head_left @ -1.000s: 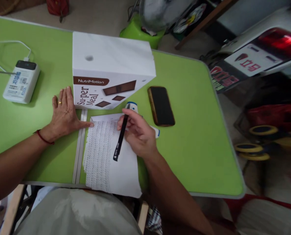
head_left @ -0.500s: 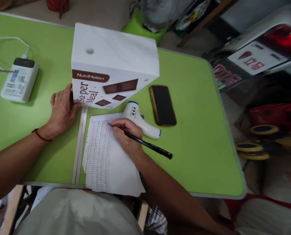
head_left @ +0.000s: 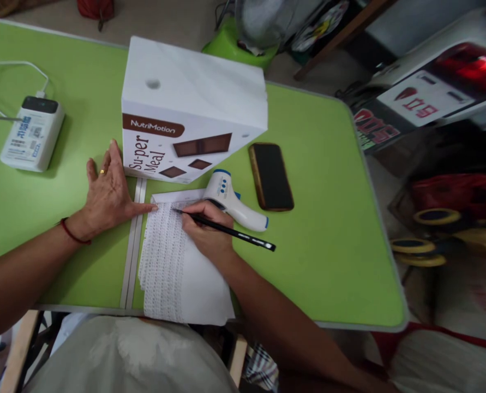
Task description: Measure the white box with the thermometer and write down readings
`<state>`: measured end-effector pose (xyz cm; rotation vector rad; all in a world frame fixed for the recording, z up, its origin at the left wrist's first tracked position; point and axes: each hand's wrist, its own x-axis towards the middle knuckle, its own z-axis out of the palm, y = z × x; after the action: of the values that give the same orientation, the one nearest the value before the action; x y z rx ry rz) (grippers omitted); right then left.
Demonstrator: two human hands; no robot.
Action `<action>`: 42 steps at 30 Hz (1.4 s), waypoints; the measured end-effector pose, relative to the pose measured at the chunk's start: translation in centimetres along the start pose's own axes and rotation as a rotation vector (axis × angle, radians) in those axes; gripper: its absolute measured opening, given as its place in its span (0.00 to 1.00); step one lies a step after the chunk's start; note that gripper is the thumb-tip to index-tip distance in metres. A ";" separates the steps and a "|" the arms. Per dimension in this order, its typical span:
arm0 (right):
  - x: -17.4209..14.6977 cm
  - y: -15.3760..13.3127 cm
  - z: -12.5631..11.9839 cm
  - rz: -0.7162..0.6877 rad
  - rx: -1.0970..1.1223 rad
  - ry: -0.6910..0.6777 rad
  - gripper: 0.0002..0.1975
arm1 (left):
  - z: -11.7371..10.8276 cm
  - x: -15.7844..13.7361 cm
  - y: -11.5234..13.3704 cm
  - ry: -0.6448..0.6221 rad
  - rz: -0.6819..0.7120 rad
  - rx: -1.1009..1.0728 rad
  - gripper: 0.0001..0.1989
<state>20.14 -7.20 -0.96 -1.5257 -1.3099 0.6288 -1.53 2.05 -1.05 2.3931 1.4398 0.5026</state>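
I see the right hand (head_left: 210, 232) resting over white paper sheets (head_left: 204, 284) dense with writing on the green desk (head_left: 328, 256), fingers pinching a slim black pen (head_left: 246, 237) that slants tip-leftward; the left hand (head_left: 108, 194), splayed and holding nothing, reaches its thumb to their corner.

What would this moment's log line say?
left hand: spread, thumb at paper edge | right hand: holds black pen, tip at paper

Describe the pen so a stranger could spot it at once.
On the green table, find the white paper near the NutriMotion box. Over it, the right hand grips the pen. It's black and slender, unlike the broad, flat phone.
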 end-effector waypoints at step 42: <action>-0.3 0.0 0.3 -0.048 -0.046 -0.042 0.03 | -0.2 -0.1 0.1 -0.010 -0.012 0.011 0.78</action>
<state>19.82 -7.39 -1.12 -1.5212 -1.3967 0.6068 -1.55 1.91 -0.83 2.3909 1.4561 0.4804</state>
